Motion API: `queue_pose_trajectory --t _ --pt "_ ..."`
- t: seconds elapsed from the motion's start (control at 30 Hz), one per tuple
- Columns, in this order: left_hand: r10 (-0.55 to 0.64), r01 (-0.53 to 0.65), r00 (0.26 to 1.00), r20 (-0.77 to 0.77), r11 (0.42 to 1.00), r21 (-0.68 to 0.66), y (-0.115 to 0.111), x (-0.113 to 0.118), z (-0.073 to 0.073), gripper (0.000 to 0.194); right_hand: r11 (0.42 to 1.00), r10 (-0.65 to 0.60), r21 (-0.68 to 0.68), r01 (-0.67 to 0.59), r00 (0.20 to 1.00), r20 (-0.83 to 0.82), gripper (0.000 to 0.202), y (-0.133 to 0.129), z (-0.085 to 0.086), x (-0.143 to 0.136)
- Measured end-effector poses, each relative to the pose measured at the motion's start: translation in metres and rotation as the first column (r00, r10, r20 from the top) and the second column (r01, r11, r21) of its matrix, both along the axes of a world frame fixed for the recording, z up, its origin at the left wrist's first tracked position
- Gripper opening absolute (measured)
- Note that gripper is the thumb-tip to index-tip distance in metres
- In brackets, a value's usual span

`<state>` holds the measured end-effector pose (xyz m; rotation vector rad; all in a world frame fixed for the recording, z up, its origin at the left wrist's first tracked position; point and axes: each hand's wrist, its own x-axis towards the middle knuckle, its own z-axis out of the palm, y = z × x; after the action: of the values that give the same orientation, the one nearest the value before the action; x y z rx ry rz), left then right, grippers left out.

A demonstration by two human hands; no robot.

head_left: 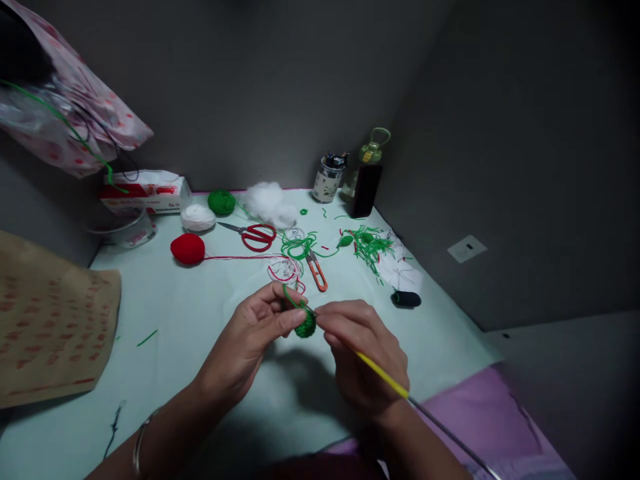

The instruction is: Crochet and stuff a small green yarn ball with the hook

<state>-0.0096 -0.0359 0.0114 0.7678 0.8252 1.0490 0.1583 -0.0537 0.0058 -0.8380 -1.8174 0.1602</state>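
Between thumb and fingers, my left hand (pixel 265 323) pinches a small round green crochet piece (pixel 305 324), with green yarn looped over the index finger. My right hand (pixel 367 343) grips a crochet hook (pixel 383 375) with a yellow handle; its long metal shaft runs back past my wrist. The hook's tip is at the crochet piece, where fingers partly hide it. Just beyond my hands lie orange-handled thread snips (pixel 317 272), tangled green yarn (pixel 299 246) and loose red and white yarn (pixel 286 270).
Farther back are red-handled scissors (pixel 259 237), a red yarn ball (pixel 188 249), a white ball (pixel 198 217), a green ball (pixel 221 202) and white stuffing (pixel 270 203). Green scraps (pixel 373 247), a pen cup (pixel 327 180) and a dark phone-like slab (pixel 367 191) stand right. A paper bag (pixel 60 320) is left.
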Motion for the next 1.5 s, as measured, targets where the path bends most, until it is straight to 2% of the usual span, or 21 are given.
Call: queue_pose_trajectory --t 0.07,0.17,0.27,0.4,0.6,0.8,0.9,1.03,1.1,1.27,1.5 --pt "-0.032 0.033 0.999 0.035 0.999 -0.015 -0.001 0.001 0.0 0.021 1.0 -0.014 0.017 0.014 1.0 0.0 0.03 0.001 -0.002 -0.001" --pt "-0.077 0.079 0.994 0.072 0.996 -0.032 -0.003 0.003 -0.001 0.027 1.0 0.017 -0.014 -0.018 0.994 -0.107 0.031 0.005 -0.006 -0.002" --pt "-0.059 0.063 0.995 0.076 0.997 -0.047 -0.002 0.004 -0.001 0.03 0.994 0.053 -0.082 -0.075 0.97 -0.238 0.032 0.009 -0.008 -0.003" --pt "-0.031 0.034 0.997 0.069 0.998 -0.045 -0.001 0.003 0.001 0.044 0.976 0.091 -0.151 -0.155 0.927 -0.365 0.028 0.009 -0.01 -0.003" --pt "-0.024 0.027 0.997 0.071 0.999 -0.042 -0.001 0.001 0.004 0.056 0.96 0.092 -0.199 -0.195 0.897 -0.432 0.024 0.008 -0.01 -0.003" --pt "-0.048 0.05 0.995 0.084 0.998 -0.028 0.0 0.002 0.002 0.029 0.964 0.024 -0.228 -0.135 0.902 -0.431 0.026 0.007 -0.01 -0.004" --pt "-0.041 0.047 0.996 0.084 0.997 -0.067 -0.001 0.002 -0.002 0.021 0.954 -0.007 -0.268 -0.136 0.882 -0.471 0.025 0.009 -0.008 -0.004" --pt "-0.049 0.06 0.994 0.098 0.992 -0.114 -0.002 0.001 -0.006 0.021 0.927 -0.025 -0.308 -0.214 0.784 -0.62 0.022 0.011 -0.007 -0.002" --pt "-0.054 0.066 0.993 0.103 0.991 -0.114 -0.002 0.0 -0.007 0.021 0.925 -0.019 -0.302 -0.23 0.765 -0.644 0.021 0.011 -0.006 -0.001" --pt "-0.059 0.073 0.991 0.117 0.991 -0.116 0.0 0.0 -0.008 0.021 0.925 0.053 -0.265 -0.272 0.782 -0.621 0.021 0.008 -0.008 0.0" --pt "-0.042 0.06 0.989 0.144 0.99 -0.129 -0.001 0.001 -0.007 0.019 0.927 0.048 -0.276 -0.253 0.811 -0.583 0.022 0.008 -0.01 -0.001"
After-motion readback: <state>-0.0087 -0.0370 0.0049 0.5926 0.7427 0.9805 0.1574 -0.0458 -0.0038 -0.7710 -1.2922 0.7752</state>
